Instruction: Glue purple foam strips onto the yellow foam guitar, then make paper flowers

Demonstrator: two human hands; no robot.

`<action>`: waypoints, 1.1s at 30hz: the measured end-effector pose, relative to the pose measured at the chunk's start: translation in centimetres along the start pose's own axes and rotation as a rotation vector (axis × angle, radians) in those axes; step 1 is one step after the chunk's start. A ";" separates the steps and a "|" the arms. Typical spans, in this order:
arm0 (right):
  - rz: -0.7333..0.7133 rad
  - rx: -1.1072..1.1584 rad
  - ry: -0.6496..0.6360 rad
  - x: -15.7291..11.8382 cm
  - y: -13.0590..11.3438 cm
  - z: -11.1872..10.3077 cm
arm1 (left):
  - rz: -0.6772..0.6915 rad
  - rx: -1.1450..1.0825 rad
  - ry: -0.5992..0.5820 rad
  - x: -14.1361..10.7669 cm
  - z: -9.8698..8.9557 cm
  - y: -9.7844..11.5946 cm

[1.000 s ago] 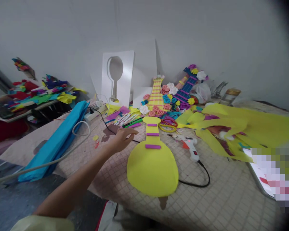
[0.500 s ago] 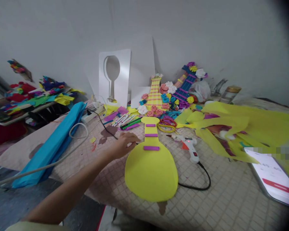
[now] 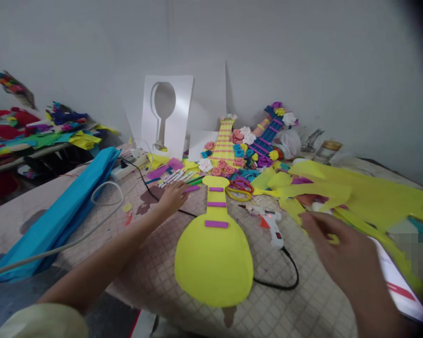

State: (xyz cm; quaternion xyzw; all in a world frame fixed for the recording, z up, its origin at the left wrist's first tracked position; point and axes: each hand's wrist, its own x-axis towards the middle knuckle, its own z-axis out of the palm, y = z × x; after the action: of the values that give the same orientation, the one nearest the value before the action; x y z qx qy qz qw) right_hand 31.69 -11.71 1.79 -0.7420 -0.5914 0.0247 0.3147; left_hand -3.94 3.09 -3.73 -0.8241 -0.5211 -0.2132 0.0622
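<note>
A yellow guitar-shaped cutout (image 3: 214,263) lies on the table before me, three purple strips (image 3: 216,224) across its neck and upper body. Left of its head, my left hand (image 3: 174,197) reaches with outstretched fingers to a loose purple strip (image 3: 191,188). The fingertips are at the strip's near end, beside white sticks (image 3: 176,177) and a green-and-black tool (image 3: 197,180). On the right, my right hand (image 3: 345,253) hovers, blurred, with bent fingers near yellow crepe paper (image 3: 366,197); whether it holds anything is unclear. A white glue gun (image 3: 273,225) lies between the cutout and this hand.
Yellow-handled scissors (image 3: 239,195) lie beside the cutout's head. Decorated guitar shapes (image 3: 225,141) and paper flowers stand at the back. A phone (image 3: 402,286) sits at right, partly covered. Blue paper (image 3: 66,206) and a white cable (image 3: 121,190) lie left; the glue gun's black cord (image 3: 296,277) loops nearby.
My left hand has moved from the cutout's upper left edge up to the loose purple strip. My right hand has come into view from the right. The view has shifted slightly.
</note>
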 end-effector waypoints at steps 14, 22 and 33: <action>-0.054 -0.137 -0.534 6.3 0.4 5.2 | -0.045 -0.094 -0.018 1.6 0.3 -2.8; 0.178 0.407 -0.385 7.0 1.9 4.6 | 0.190 -0.376 -0.191 -4.8 -4.2 5.2; 0.396 1.024 0.129 6.8 2.3 5.6 | 0.260 -0.455 -0.396 -10.0 -5.1 10.0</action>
State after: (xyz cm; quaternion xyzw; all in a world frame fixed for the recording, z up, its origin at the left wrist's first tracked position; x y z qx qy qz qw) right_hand 33.43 -3.44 -1.59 -0.5911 -0.3327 0.3222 0.6604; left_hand -0.17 -11.40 -2.05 -0.9019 -0.3527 -0.1501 -0.1993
